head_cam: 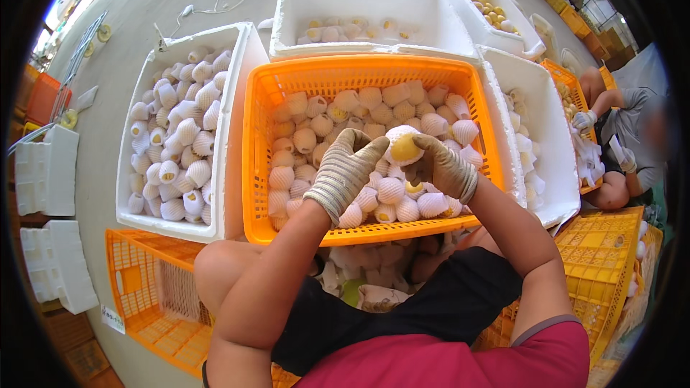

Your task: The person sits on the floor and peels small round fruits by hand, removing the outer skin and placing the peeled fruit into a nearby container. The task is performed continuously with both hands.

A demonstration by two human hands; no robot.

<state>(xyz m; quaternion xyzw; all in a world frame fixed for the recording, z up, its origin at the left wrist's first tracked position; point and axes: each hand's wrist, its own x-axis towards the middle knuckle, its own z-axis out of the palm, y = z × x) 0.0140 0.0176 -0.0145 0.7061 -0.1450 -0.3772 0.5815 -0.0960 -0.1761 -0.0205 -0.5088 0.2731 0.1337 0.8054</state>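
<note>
A round yellow fruit [405,149], partly sleeved in a white foam net [400,131], is between my two gloved hands, above an orange plastic crate [372,63]. My left hand [350,164] pinches the net at the fruit's left side with thumb and forefinger. On the opposite side my right hand [444,167] holds the fruit, its fingers partly hidden. Beneath them, the crate contains many net-sleeved fruits [390,190], several with yellow skin peeking out.
Left stands a white foam box [229,172] of net-sleeved fruit. Another foam box [372,2] stands behind the crate, a third [555,172] at right. A seated co-worker [630,134] handles white nets at far right. An orange crate [156,302] lies by my left knee.
</note>
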